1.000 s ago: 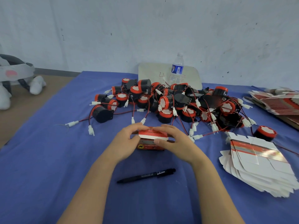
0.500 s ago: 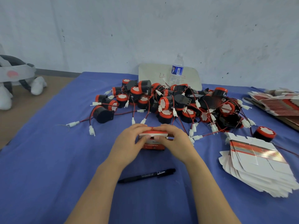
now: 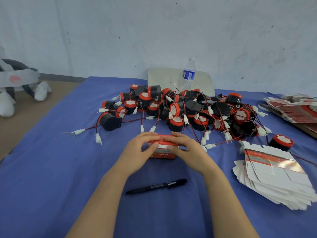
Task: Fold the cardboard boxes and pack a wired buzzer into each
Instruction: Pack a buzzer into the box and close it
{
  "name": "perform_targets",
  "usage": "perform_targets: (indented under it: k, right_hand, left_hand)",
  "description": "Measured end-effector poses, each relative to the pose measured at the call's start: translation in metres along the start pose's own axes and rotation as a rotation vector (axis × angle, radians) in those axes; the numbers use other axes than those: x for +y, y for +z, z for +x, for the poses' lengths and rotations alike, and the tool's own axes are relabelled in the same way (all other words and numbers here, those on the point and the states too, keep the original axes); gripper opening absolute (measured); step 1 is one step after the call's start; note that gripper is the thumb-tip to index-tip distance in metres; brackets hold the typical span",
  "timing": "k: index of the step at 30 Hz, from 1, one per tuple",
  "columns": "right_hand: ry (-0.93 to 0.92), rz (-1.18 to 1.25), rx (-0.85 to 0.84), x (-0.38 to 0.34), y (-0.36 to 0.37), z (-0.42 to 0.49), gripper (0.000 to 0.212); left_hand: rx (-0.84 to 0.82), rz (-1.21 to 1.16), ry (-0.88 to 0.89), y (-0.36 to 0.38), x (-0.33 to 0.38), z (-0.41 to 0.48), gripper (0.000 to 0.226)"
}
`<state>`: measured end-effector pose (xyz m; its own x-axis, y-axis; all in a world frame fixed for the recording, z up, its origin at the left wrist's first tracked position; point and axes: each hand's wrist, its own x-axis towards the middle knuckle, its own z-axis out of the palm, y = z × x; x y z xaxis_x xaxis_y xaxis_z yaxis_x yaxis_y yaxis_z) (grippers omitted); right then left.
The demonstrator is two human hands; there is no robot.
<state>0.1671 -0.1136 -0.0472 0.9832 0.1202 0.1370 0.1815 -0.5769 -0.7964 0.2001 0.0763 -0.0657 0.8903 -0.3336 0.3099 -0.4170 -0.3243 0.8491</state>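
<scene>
Tabletop (image 3: 51,169) held the buzzers (image 3: 180,110) heaped at the back, flat boxes (image 3: 274,174) stacked at right, and just before the heap one box (image 3: 163,154), which the left hand (image 3: 137,152) and right hand (image 3: 188,150) gripped with curled fingers, its lid lower than a second earlier, so closing seemed underway and tucking the flap next.

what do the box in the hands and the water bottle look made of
The box looks like thin printed cardboard, likely coated: folded flaps, red-and-white print. The water bottle is probably clear plastic: see-through wall, blue label.
</scene>
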Motion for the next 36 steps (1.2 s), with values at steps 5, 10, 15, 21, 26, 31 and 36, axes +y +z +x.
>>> perform_targets:
  k: [5,10,15,21,26,31,36]
  right_hand:
    - [0.022,0.043,0.017,0.000,0.001,0.001,0.034]
    - [0.015,0.057,0.112,-0.002,0.009,0.003,0.026]
    - [0.008,0.026,0.125,-0.001,0.010,0.004,0.026]
    - [0.008,0.003,0.126,-0.003,0.010,0.003,0.023]
    - [0.026,0.053,0.110,-0.006,0.010,0.004,0.013]
    - [0.091,0.081,0.189,-0.008,0.020,0.008,0.005]
    - [0.138,0.086,0.184,-0.010,0.022,0.008,0.013]
  left_hand:
    - [0.022,-0.117,-0.085,0.000,0.005,0.000,0.028]
    - [-0.026,-0.068,-0.076,-0.003,0.003,-0.003,0.029]
    - [-0.002,-0.114,-0.065,0.000,0.005,-0.002,0.032]
    - [0.213,-0.469,-0.260,0.027,0.020,0.003,0.047]
    - [0.257,-0.644,-0.365,0.024,0.026,0.003,0.048]
    - [0.198,-0.628,-0.379,0.016,0.022,0.003,0.027]
    - [0.082,-0.353,-0.299,0.012,0.017,-0.001,0.036]
